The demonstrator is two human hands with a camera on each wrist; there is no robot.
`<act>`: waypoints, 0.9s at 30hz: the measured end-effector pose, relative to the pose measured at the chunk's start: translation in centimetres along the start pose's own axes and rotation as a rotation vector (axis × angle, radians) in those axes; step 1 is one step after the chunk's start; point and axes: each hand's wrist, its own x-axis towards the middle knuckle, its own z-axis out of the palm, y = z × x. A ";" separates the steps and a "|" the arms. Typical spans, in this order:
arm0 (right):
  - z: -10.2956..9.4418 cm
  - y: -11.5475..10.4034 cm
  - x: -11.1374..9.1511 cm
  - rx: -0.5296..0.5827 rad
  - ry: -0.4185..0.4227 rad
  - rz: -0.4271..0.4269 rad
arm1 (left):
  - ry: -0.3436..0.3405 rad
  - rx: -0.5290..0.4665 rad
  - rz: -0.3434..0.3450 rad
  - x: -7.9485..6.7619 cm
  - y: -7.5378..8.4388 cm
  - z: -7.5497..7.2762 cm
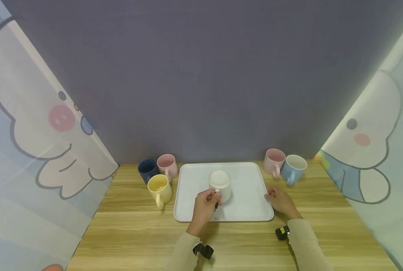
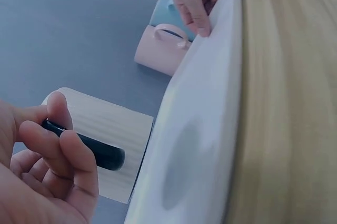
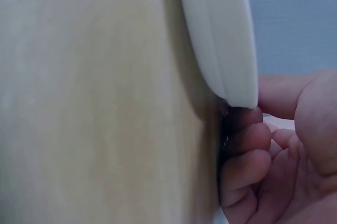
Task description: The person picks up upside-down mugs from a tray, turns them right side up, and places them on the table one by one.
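Note:
My left hand [image 1: 204, 208] pinches the black handle [image 2: 102, 153] of a white mug [image 1: 220, 185]. The mug is upside down over the white tray [image 1: 245, 188], its flat base facing up; whether its rim touches the tray I cannot tell. At the tray's right edge, my right hand [image 1: 282, 202] grips the rim. The right wrist view shows its thumb [image 3: 281, 93] on the upper side and curled fingers [image 3: 247, 169] at the underside of the tray's edge.
Left of the tray stand a dark blue mug [image 1: 147, 171], a pink mug [image 1: 167, 165] and a yellow mug [image 1: 162, 190]. Another pink mug [image 1: 272, 163] and a light blue mug [image 1: 292, 171] stand beyond its right side. A grey panel [image 1: 201, 94] rises behind the wooden table [image 1: 134, 233].

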 end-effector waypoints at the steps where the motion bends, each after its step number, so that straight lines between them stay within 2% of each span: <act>1: 0.0 0.0 0.0 0.002 0.002 -0.002 | -0.001 0.000 0.006 0.2 0.2 0.0; 8: 0.1 0.2 0.2 -0.001 0.007 -0.010 | 0.009 0.040 0.052 1.2 1.5 -0.3; 19: 0.1 0.2 0.3 -0.010 -0.001 -0.018 | 0.058 0.062 0.074 2.5 3.1 -0.7; 27: 0.0 0.3 0.2 -0.004 -0.011 -0.013 | 0.065 0.059 0.078 2.9 4.0 -0.7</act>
